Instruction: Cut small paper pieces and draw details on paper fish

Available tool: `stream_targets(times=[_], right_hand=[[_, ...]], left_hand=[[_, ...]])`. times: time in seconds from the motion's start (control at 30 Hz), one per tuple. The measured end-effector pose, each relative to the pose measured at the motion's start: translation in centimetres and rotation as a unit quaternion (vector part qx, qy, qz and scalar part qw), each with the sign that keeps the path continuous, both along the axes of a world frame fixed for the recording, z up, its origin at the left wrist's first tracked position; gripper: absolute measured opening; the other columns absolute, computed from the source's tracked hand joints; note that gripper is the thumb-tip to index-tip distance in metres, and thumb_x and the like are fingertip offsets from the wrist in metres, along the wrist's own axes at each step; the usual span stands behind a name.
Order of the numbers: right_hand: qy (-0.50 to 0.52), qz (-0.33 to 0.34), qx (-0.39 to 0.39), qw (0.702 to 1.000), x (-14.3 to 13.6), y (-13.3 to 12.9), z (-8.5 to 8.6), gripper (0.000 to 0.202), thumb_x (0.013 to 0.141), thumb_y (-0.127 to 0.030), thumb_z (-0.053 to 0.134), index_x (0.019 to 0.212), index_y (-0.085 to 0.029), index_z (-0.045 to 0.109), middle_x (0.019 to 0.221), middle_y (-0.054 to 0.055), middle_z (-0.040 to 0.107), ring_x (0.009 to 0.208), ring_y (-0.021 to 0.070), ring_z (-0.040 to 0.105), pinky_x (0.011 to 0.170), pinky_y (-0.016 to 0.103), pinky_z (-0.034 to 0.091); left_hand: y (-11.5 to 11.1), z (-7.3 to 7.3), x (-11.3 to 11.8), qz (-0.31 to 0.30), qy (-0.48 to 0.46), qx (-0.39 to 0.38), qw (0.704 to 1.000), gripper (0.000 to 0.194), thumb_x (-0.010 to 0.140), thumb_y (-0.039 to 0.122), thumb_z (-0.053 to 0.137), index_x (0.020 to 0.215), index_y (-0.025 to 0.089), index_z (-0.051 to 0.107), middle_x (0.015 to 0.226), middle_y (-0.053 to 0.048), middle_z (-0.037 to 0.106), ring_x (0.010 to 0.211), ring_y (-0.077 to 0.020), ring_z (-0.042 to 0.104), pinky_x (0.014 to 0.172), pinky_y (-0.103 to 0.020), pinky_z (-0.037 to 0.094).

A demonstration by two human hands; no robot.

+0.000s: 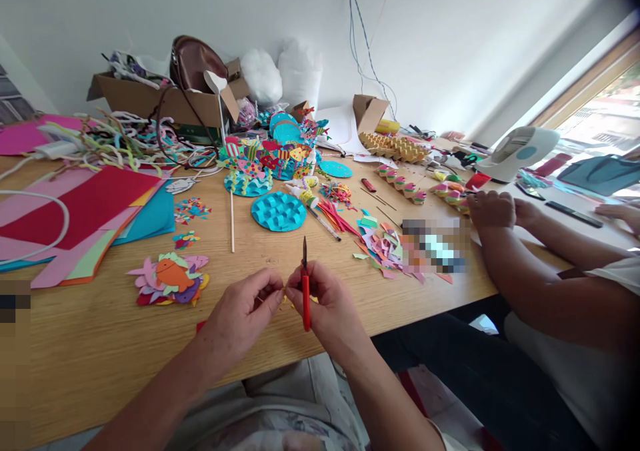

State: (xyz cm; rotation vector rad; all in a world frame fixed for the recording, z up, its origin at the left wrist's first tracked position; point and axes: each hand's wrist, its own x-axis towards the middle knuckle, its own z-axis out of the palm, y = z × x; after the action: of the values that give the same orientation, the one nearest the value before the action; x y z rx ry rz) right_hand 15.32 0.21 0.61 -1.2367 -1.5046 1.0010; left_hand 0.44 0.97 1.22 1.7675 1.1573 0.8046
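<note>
Head view shows our right hand gripping red-handled scissors, blades pointing away from us, while our left hand has its fingertips closed just beside the right's; we cannot tell whether they pinch anything. On the surface, paper fish lie left of our hands, a blue disc beyond them.

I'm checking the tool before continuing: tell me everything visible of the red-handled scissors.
The scissors have red, plastic-looking handles and dark, pointed, metallic-looking blades, apparently closed. The right hand holds them over the near side of the wooden table, tips pointing forward. The left hand is close by, apparently not touching them.
</note>
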Motion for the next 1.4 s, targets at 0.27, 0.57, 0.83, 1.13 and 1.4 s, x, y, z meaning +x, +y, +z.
stream_targets(times=[0.27,0.57,0.83,1.13,1.4], right_hand=[[-0.008,-0.012,-0.002,1.000,0.1,-0.3,-0.3,0.009,0.075,-0.021,0.056,0.069,-0.019,0.049,0.063,-0.004,0.050,0.059,0.0101,0.046,0.055,0.022,0.037],[0.091,-0.020,-0.054,0.994,0.2,-1.2,0.0,0.020,0.072,-0.034,0.065,0.075,-0.019,0.052,0.070,-0.002,0.054,0.062,0.0114,0.049,0.056,0.023,0.038],[0.111,-0.017,-0.042,0.993,-0.2,-0.7,0.2,0.016,0.072,-0.029,0.064,0.074,-0.020,0.051,0.066,-0.004,0.050,0.057,0.0104,0.046,0.052,0.022,0.038],[-0.042,-0.020,0.008,0.999,0.0,-0.8,0.1,0.011,0.076,-0.025,0.055,0.071,-0.019,0.048,0.065,-0.003,0.049,0.061,0.0115,0.045,0.059,0.024,0.037],[-0.098,0.050,-0.046,0.993,0.4,-2.3,-0.6,0.030,0.081,-0.044,0.050,0.066,-0.018,0.044,0.061,-0.004,0.040,0.058,0.0103,0.036,0.053,0.022,0.028]], left_hand=[[0.2,-0.5,0.0,0.028,-0.078,-0.044,0.996,0.015,0.076,0.031,0.048,0.068,0.020,0.054,0.055,0.005,0.047,0.052,-0.0114,0.044,0.049,-0.021,0.036],[-0.4,-0.3,0.9,0.073,-0.209,-0.101,0.970,0.015,0.074,0.030,0.053,0.065,0.018,0.054,0.056,0.004,0.050,0.054,-0.0099,0.046,0.050,-0.020,0.038],[-0.4,-0.3,1.0,0.044,-0.127,-0.070,0.988,0.016,0.074,0.032,0.049,0.065,0.019,0.052,0.054,0.005,0.046,0.052,-0.0108,0.044,0.049,-0.021,0.037],[-0.3,-0.1,0.7,0.029,-0.033,0.024,0.999,0.016,0.076,0.027,0.047,0.067,0.019,0.057,0.061,0.002,0.052,0.058,-0.0130,0.048,0.051,-0.022,0.036],[-0.3,-0.3,0.6,0.090,-0.249,-0.108,0.958,0.011,0.074,0.027,0.057,0.068,0.018,0.058,0.061,0.003,0.057,0.057,-0.0104,0.052,0.054,-0.020,0.043]])
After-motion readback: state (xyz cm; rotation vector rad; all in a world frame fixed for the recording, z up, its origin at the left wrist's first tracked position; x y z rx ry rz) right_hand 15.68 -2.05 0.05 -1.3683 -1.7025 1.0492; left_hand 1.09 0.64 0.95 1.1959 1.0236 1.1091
